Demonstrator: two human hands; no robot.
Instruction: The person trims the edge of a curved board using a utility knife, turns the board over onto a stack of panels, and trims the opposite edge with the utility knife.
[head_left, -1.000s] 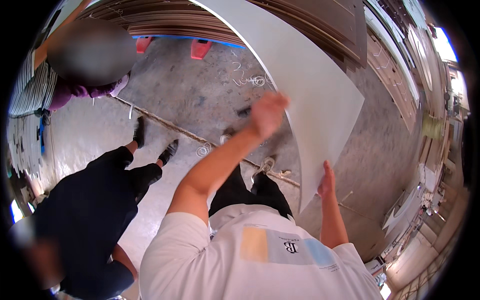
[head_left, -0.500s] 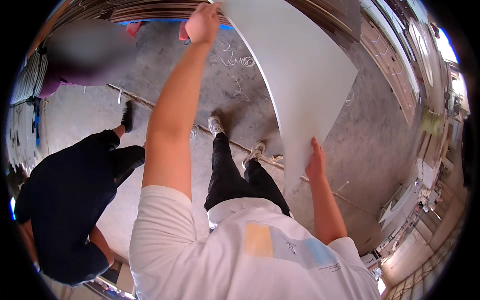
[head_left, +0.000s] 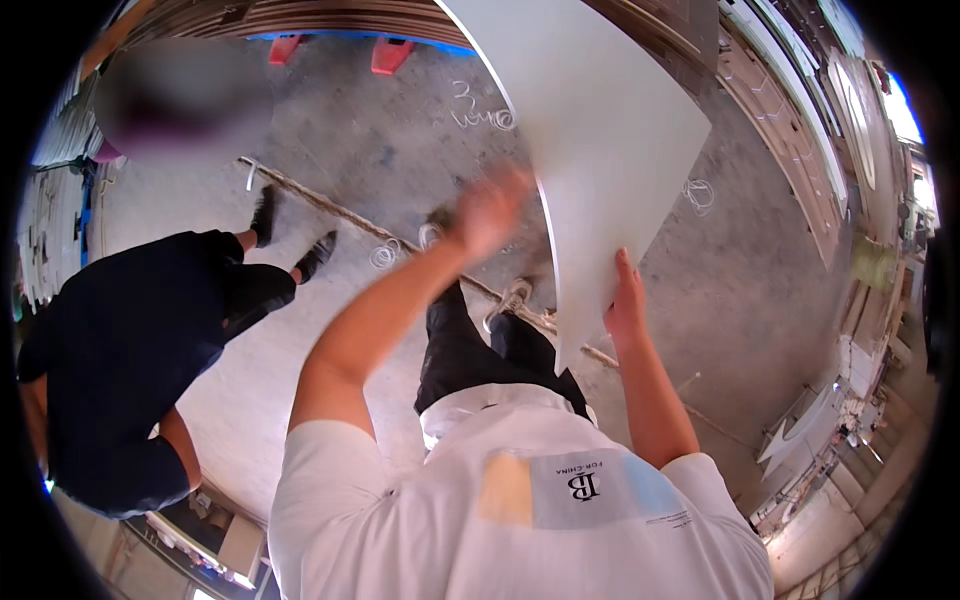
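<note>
While the right hand (head_left: 627,300) stays at the near end of the big white board (head_left: 615,130), the left hand (head_left: 493,212) has come back toward the person. Half a second ago, the left hand was way up at the far part of the board's long edge. Now it is near the middle of that edge. The board has hardly moved, so it looks like the work is going on along that left edge, with the right hand keeping the board in place.

The left hand is blurry. Its fingers point at the edge and are very near it, but I cannot tell if they touch, or how far open the hand is. The right hand grips the board's lower right edge. Its thumb lies on the white side, and its fingers go behind, where I cannot see them well.

The board is in front of the person, a bit to the right, above the gray floor (head_left: 390,120). Its pointy near corner is by the person's legs. Its far end goes out of view, next to a pile of brown boards (head_left: 385,14). On the left is a person in dark clothes (head_left: 140,320).
</note>
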